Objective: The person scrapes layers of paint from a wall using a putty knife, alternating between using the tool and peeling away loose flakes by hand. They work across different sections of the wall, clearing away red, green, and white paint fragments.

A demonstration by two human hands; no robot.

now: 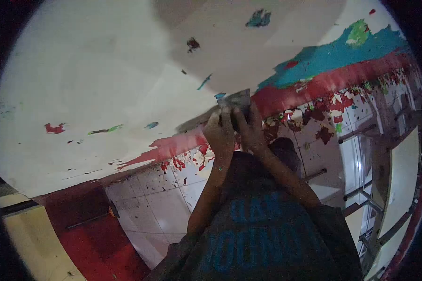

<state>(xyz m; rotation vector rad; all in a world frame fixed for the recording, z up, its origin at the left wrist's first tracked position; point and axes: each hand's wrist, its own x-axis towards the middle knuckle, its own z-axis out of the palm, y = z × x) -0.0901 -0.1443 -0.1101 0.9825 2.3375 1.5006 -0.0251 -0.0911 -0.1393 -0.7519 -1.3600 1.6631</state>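
Observation:
A flat grey scraper blade (237, 99) lies against the wall, just above the edge of the red paint band (286, 99). My left hand (219, 130) has its fingers pressed on the blade's lower left part. On the right side of the blade, my right hand (251, 127) is closed round its lower part. Both hands are close together and the handle is mostly hidden by them. Next to the blade's upper left corner is a small blue paint patch (220, 95). Teal paint (314, 65) covers the wall to the right, above the red band.
Peeled paint flakes (323, 136) litter the tiled floor (162, 206) along the wall's foot. A red strip (94, 234) lies at the lower left, with a thin dark rod (90, 221) on it. White-topped furniture with metal legs (401, 182) stands at the right.

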